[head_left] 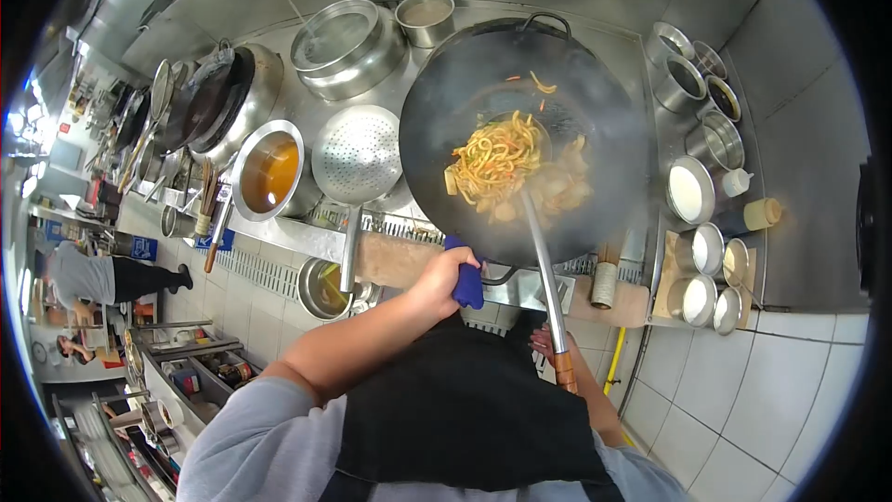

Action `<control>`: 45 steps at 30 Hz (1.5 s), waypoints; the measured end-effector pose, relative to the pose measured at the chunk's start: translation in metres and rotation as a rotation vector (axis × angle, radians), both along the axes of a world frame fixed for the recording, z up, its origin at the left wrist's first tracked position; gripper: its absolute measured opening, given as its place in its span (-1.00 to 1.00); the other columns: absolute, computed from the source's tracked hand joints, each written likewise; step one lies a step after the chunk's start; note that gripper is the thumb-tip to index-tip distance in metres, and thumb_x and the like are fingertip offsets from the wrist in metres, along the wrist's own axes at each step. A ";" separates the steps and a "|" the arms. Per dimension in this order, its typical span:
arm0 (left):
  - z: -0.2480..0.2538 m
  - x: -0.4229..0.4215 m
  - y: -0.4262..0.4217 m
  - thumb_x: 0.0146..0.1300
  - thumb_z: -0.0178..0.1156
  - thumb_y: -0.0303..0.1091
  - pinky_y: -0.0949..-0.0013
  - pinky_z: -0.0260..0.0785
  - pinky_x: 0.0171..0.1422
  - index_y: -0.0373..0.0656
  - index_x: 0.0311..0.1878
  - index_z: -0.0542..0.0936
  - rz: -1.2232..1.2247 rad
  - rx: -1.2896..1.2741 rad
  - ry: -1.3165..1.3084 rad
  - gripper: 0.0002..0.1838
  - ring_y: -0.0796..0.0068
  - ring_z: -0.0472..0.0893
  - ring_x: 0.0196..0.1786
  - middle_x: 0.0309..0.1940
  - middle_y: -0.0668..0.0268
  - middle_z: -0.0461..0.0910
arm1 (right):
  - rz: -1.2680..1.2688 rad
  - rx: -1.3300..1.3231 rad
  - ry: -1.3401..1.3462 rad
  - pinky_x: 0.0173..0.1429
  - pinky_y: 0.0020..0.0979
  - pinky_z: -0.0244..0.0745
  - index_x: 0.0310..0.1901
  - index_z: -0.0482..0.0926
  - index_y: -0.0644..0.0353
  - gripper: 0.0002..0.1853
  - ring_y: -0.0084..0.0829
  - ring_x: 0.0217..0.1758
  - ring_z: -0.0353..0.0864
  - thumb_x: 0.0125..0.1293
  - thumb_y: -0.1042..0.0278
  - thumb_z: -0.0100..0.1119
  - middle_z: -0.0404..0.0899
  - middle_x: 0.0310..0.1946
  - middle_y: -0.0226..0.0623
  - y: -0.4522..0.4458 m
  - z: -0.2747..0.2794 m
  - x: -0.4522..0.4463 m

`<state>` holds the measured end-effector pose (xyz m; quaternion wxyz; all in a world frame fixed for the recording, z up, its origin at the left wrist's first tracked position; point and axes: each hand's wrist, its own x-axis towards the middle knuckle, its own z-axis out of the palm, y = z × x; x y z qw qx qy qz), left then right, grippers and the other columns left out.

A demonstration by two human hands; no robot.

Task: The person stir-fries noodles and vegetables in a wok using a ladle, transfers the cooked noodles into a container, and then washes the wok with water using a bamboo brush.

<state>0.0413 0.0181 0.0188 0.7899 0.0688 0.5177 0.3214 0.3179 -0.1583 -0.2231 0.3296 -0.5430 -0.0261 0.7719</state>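
The ladle [541, 256] rests in the wok [602, 121], its bowl among the noodles [492, 163]; its long axis points away from the person, leaning slightly left; its wooden end lies just by the right hand [544, 342], the nearer one, though I can't tell whether that's closed on it; the left hand [439, 281] clamps a blue cloth [470, 284] at the wok's near edge.

Wears a light grey, short-sleeved cloth shirt [293, 455], softly creased at the left sleeve [243, 414]. Over it, wears a broad black cloth apron [465, 404], plain across the front, with narrow dark straps [347, 488] towards both shoulders. Bare-armed on both sides.
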 end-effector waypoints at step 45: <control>0.032 0.040 -0.074 -0.02 0.15 -0.35 0.38 0.38 -0.56 -0.15 -0.57 0.51 0.415 0.061 -0.252 -0.89 0.44 0.48 -0.66 -0.64 0.31 0.51 | 0.695 0.168 0.032 -0.78 -0.41 0.18 -0.03 0.38 0.14 -0.82 -0.57 -0.81 0.17 0.37 0.45 -0.11 0.22 -0.63 -0.45 0.152 0.356 0.023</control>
